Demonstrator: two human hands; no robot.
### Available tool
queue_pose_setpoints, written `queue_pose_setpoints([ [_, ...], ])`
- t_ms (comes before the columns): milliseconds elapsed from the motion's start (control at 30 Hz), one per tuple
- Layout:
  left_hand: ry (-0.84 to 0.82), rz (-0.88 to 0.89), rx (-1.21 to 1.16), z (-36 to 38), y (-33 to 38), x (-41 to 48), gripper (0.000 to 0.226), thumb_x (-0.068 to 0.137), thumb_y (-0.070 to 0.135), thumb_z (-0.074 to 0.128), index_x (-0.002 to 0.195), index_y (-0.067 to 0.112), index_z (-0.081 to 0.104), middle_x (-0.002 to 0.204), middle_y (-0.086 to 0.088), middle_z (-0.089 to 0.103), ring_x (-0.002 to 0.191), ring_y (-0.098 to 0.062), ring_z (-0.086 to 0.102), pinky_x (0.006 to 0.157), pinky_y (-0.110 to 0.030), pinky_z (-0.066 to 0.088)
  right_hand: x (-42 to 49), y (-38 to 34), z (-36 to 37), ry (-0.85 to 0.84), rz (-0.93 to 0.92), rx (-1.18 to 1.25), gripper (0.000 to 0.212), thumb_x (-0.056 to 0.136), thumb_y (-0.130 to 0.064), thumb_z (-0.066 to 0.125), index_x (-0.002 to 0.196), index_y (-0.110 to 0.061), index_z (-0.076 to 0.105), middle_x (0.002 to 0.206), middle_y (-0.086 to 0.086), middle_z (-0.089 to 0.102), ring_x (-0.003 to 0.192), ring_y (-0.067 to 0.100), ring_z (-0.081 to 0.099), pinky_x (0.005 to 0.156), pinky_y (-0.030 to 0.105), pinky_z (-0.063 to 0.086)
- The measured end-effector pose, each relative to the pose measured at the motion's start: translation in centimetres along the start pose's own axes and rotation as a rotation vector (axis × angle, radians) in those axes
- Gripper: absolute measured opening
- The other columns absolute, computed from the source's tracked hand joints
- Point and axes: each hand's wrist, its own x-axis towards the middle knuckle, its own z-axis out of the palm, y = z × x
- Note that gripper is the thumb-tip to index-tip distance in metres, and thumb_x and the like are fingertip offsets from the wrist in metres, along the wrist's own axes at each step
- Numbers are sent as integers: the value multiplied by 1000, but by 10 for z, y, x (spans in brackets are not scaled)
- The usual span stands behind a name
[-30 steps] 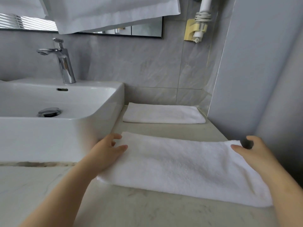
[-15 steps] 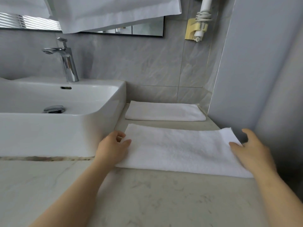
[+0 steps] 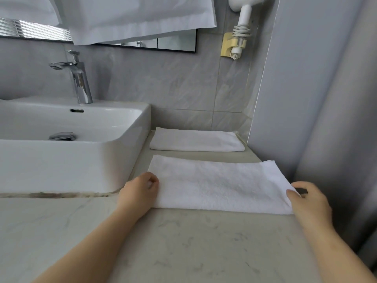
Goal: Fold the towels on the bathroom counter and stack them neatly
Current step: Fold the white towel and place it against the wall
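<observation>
A white towel (image 3: 216, 184) lies folded flat on the counter (image 3: 183, 242) right of the sink (image 3: 67, 156). My left hand (image 3: 138, 193) pinches its left end, my right hand (image 3: 310, 203) grips its right end. A second folded towel (image 3: 195, 139) lies behind, near the wall.

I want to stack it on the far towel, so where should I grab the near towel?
Pinch the near towel at its two short ends, one from each side. It lies long and flat, so holding both ends should stop the fold sagging open.
</observation>
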Motion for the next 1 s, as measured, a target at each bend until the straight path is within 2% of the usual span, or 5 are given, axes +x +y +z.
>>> queue_pose_setpoints([
  [500,31,-84,32,-2,2,-4,17,86,18,49,96,23,63,86,2,58,79,-19,44,68,-25,34,-8,-5,2,-11,-23,-60,11,86,-4,47,89,-11,54,74,6,54,58,15,44,49,23,32],
  [700,12,-84,121,-4,9,-8,24,88,16,45,106,20,61,108,-7,61,99,-29,51,82,-31,40,-9,-9,3,5,-77,-236,16,89,-10,51,102,-12,60,96,13,61,81,29,50,64,32,38],
  [833,344,275,65,-7,23,-9,36,82,-5,53,114,8,64,114,-17,53,106,-37,53,87,-35,43,-11,-32,12,178,-539,-462,21,81,-1,62,101,-4,67,101,17,66,97,40,58,78,43,43],
  [900,273,499,20,1,45,-2,41,81,-9,51,117,7,64,130,-19,51,122,-35,48,97,-36,40,-14,-56,36,43,-778,-479,24,85,-6,57,107,-6,66,111,12,66,109,35,57,84,42,42],
  [1000,-107,574,187,36,69,15,50,94,9,37,142,24,38,156,-3,17,145,-23,6,114,-31,11,-10,-72,84,-379,-698,-635,43,98,-26,38,142,-26,38,150,-5,33,142,19,21,108,35,21],
])
